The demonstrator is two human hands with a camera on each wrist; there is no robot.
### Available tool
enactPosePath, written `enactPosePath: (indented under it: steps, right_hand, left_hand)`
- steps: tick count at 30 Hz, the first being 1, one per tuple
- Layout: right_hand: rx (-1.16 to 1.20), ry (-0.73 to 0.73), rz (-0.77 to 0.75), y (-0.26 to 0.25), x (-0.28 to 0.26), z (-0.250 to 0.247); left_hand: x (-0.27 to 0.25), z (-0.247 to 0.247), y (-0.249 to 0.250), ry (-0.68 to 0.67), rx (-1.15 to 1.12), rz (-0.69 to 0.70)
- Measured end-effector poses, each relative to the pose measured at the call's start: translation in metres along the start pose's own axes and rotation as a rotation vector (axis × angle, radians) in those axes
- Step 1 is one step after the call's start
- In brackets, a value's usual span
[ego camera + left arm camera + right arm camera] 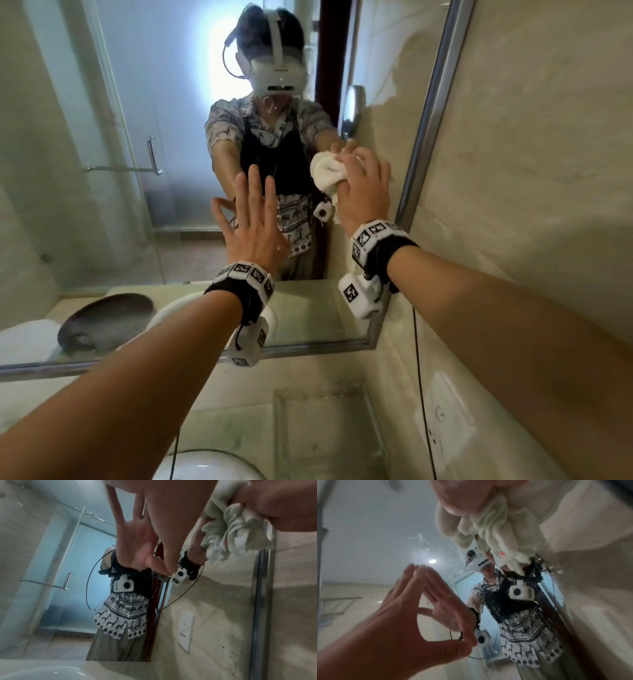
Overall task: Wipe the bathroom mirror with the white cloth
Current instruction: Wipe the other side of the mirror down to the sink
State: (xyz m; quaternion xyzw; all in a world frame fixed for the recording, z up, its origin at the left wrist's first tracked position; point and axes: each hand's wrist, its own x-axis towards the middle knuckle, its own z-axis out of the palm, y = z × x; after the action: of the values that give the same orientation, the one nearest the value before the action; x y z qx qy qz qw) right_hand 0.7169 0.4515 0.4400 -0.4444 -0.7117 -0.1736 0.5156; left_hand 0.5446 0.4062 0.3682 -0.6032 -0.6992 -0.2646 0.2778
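Nearest, basin rim [205,460] and counter ledge [318,431]. Left hand [251,219]: fingers straight and spread, holding nothing, fingertips against the mirror [144,102], likely as a brace. Right hand [364,186]: fingers curled round the bunched white cloth [329,169], pressing it on the glass near the right frame [431,113], mid-wipe. Splash specks remain.

Head view looks forward and down at the mirror [171,137] over both forearms. Both wrist views sit close to the glass, angled upward. All three share the mirror's right frame region.
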Motion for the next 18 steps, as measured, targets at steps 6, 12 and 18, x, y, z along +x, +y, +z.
enactPosePath:
  steps: [6,12,18]
  right_hand:
    - [-0.14,0.015,-0.265,0.018,-0.053,0.055]
    - [-0.175,-0.356,-0.454,0.069,-0.149,0.072]
    - [-0.116,-0.462,-0.356,0.062,-0.14,0.048]
  left_hand:
    - [-0.004,0.011,-0.005,-0.041,0.037,0.014]
    - [-0.005,0.013,-0.004,-0.064,0.049,0.013]
    - [-0.001,0.019,0.0,-0.017,0.035,-0.015]
